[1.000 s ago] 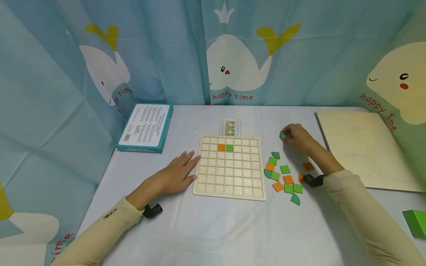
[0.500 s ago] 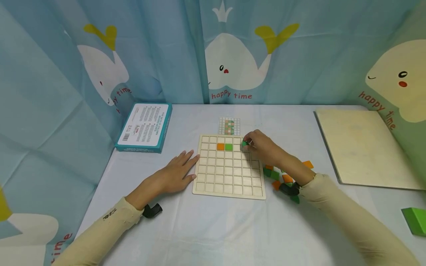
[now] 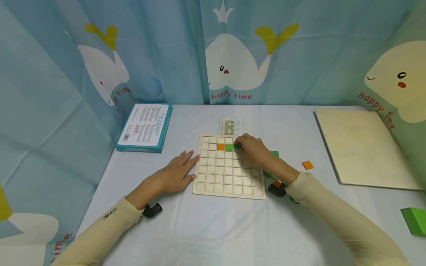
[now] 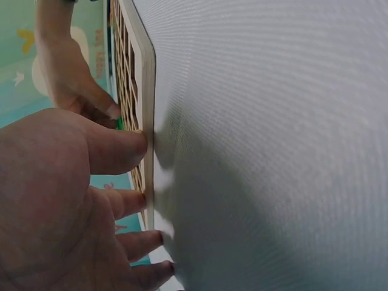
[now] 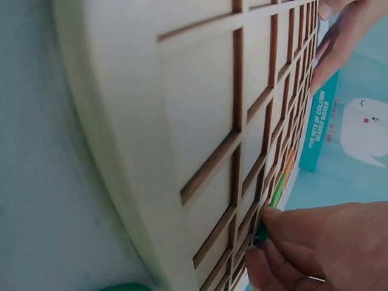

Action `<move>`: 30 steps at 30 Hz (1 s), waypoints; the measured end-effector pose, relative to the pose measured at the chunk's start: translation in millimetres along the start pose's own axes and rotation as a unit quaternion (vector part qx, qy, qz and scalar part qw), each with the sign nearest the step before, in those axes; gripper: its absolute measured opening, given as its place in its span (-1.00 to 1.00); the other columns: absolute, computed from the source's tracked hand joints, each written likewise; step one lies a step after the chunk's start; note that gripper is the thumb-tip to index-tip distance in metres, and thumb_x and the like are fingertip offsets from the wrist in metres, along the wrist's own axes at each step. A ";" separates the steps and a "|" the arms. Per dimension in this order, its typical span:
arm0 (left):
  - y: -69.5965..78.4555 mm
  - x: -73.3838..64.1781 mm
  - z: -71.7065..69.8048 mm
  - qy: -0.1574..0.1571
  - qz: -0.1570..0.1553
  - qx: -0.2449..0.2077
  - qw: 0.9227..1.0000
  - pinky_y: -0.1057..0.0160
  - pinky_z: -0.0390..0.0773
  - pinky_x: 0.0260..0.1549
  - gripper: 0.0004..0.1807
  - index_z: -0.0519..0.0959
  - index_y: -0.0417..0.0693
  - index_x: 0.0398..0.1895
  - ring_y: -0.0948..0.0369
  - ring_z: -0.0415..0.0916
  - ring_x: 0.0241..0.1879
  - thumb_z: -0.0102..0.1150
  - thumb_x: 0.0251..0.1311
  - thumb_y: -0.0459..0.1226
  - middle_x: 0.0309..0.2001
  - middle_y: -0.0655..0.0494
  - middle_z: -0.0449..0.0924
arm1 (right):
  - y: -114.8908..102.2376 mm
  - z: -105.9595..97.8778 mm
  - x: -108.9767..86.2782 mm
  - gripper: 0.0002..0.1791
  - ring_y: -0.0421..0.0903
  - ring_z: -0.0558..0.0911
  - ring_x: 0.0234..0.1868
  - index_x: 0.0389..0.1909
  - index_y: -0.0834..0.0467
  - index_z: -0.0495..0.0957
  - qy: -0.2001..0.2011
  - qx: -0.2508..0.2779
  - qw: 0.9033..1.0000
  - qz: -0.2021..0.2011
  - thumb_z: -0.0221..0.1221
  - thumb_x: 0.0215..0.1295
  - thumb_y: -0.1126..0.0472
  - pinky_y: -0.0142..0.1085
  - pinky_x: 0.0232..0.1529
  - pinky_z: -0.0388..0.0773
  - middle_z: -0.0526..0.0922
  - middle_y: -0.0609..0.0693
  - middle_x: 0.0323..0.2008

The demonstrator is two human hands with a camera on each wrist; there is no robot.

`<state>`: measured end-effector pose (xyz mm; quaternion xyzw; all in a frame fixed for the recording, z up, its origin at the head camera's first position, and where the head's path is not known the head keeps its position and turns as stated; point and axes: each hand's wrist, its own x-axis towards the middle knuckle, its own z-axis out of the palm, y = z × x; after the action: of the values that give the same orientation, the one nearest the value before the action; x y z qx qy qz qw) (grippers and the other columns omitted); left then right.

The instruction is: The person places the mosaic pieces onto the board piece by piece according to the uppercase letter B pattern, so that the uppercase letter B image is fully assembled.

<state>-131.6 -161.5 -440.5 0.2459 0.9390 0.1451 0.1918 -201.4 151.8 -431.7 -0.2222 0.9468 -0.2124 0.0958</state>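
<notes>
A wooden grid board (image 3: pixel 219 181) lies on the table, with an orange square tile (image 3: pixel 220 147) and a light green square tile (image 3: pixel 228 147) side by side in its second row. My right hand (image 3: pixel 254 149) pinches a dark green tile (image 5: pixel 261 233) between thumb and fingers, at the cell just right of the light green one. Its full outline is hidden by the fingers. My left hand (image 3: pixel 176 173) lies with spread, straight fingers at the board's left edge; in the left wrist view its thumb and a finger touch that edge.
Loose tiles lie right of the board, mostly under my right forearm; one orange tile (image 3: pixel 307 164) lies apart. A pattern card (image 3: pixel 229 126) sits behind the board. A teal box (image 3: pixel 144 127) stands back left, a pale flat panel (image 3: pixel 366 147) right, a green block (image 3: pixel 414 221) far right.
My right hand has carried the dark green tile leftward from beyond the board's right side to the second row, beside the light green tile. The left hand has stayed in place.
</notes>
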 end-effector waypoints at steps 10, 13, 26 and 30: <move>-1.3 0.8 0.8 0.004 0.004 0.003 1.000 -0.21 -0.05 0.62 -0.22 -0.03 0.04 0.75 -0.13 -0.27 0.71 -0.05 0.61 0.03 0.73 -0.09 -0.18 | 1.4 0.3 -3.0 -0.81 0.09 0.63 -0.01 0.02 0.26 0.65 0.013 0.023 1.000 -0.007 0.29 0.48 0.30 0.10 0.03 0.44 0.62 0.15 -0.02; -1.1 0.6 0.5 0.003 0.003 0.003 1.000 -0.21 -0.05 0.62 -0.22 -0.02 0.03 0.74 -0.13 -0.27 0.71 -0.05 0.61 0.02 0.73 -0.10 -0.17 | 4.3 -0.8 -4.1 -0.82 0.08 0.63 -0.01 0.02 0.25 0.65 0.011 0.032 0.999 -0.018 0.29 0.48 0.30 0.10 0.07 0.46 0.62 0.14 -0.02; -1.9 -2.8 0.2 0.003 -0.001 0.007 1.000 -0.22 -0.03 0.61 -0.21 -0.01 0.02 0.74 -0.15 -0.25 0.70 -0.03 0.60 0.02 0.73 -0.11 -0.16 | 38.4 -79.4 -40.0 -0.73 0.27 0.60 0.07 0.12 0.37 0.61 0.029 0.028 0.999 0.012 0.25 0.50 0.34 0.14 0.11 0.61 0.58 0.34 0.08; -0.7 -1.4 0.3 0.004 0.003 0.008 1.000 -0.22 -0.03 0.61 -0.21 -0.01 0.03 0.74 -0.15 -0.25 0.70 -0.03 0.61 0.03 0.73 -0.11 -0.16 | 59.3 -78.5 -57.4 -0.72 0.25 0.58 0.05 0.11 0.37 0.59 -0.015 0.030 0.998 0.060 0.26 0.50 0.31 0.13 0.08 0.61 0.59 0.32 0.04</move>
<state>-130.6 -162.8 -440.6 0.2495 0.9402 0.1389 0.1856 -194.9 254.5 -383.1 -0.1648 0.9501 -0.2309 0.1296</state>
